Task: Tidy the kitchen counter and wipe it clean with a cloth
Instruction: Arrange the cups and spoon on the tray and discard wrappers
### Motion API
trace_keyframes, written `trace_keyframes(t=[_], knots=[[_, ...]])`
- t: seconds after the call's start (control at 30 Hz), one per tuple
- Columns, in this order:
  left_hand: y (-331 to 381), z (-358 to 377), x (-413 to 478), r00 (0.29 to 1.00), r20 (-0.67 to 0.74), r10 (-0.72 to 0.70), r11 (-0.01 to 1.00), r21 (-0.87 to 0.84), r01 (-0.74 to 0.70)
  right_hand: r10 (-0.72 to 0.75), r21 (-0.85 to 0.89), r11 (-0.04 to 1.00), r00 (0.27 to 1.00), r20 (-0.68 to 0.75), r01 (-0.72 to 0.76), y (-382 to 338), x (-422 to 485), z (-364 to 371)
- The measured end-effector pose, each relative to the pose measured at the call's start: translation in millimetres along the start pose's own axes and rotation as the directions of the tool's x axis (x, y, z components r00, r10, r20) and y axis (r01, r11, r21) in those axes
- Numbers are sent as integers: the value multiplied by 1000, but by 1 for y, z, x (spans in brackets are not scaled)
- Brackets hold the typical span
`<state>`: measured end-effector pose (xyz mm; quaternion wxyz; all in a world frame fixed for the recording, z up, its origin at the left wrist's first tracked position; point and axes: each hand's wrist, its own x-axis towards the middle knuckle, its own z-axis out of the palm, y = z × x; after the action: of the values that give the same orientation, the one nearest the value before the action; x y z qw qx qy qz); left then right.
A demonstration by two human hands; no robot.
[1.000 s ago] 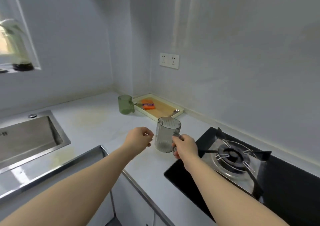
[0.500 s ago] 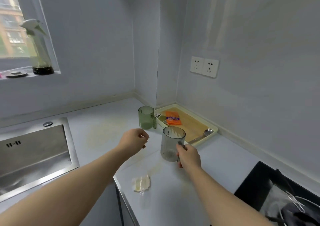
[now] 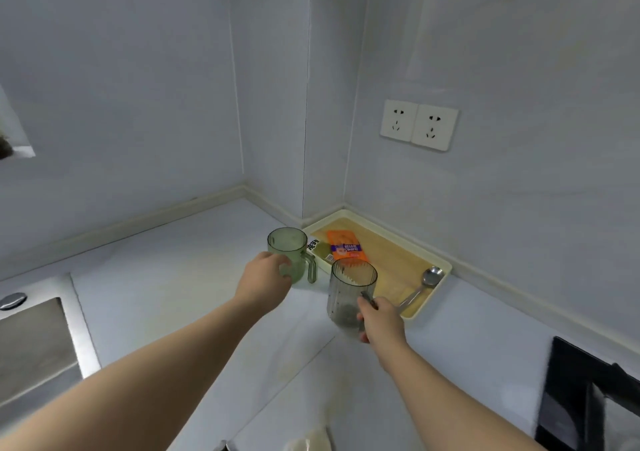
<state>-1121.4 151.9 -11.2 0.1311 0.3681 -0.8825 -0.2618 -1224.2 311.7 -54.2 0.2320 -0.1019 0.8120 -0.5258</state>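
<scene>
**A:** In the head view, what does each hand do?

**B:** The left hand (image 3: 265, 279) is at the green mug (image 3: 289, 253). Its fingers are bent round the lower left side of the mug and they touch it. The mug stands upright on the counter (image 3: 166, 277), just beside the left corner of the tray (image 3: 437, 260), with its handle turned to the right.

**A:** And the right one?

**B:** The right hand (image 3: 381, 319) grips the handle of the grey ribbed mug (image 3: 349, 291), with the fingers closed round it. This mug is nearly upright, in front of the near edge of the tray. I cannot tell if its bottom touches the counter.

**A:** Are the two mugs touching?

**B:** No, they are near each other with a small gap between them.

**A:** What lies in the tray?

**B:** An orange packet (image 3: 346, 247) at the far left end, a second packet (image 3: 320, 248) beside it behind the green mug, and a metal spoon (image 3: 424, 284) at the right end, its bowl pointing away from the person.

**A:** And around?

**B:** The tray sits in the corner against the wall, under a double wall socket (image 3: 419, 125). A steel sink (image 3: 31, 339) is at the left edge and a black stove (image 3: 581, 398) at the lower right. At the bottom edge there is a pale crumpled piece (image 3: 311, 440), cut off by the frame. I cannot tell if it is a cloth.
</scene>
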Motion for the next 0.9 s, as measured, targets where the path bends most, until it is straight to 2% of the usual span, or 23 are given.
trace_keyframes(t=[0.17, 0.5, 0.6, 0.73, 0.9], knots=[[-10, 0, 38, 989, 96, 111, 987, 109, -122, 26, 16, 1000, 999, -36, -26, -4, 11, 26], [-18, 19, 76, 939, 289, 185, 932, 252, -261, 120, -170, 977, 992, -47, -126, 2, 34, 44], [-21, 17, 84, 940, 291, 177, 929, 265, -257, 165, -264, 952, 986, 5, -158, -5, 38, 45], [-23, 10, 88, 938, 291, 189, 920, 281, -273, 192, -295, 939, 981, 29, -175, -12, 44, 47], [-30, -5, 94, 893, 351, 283, 903, 216, -371, 124, -367, 926, 989, 76, -88, -24, 55, 52]])
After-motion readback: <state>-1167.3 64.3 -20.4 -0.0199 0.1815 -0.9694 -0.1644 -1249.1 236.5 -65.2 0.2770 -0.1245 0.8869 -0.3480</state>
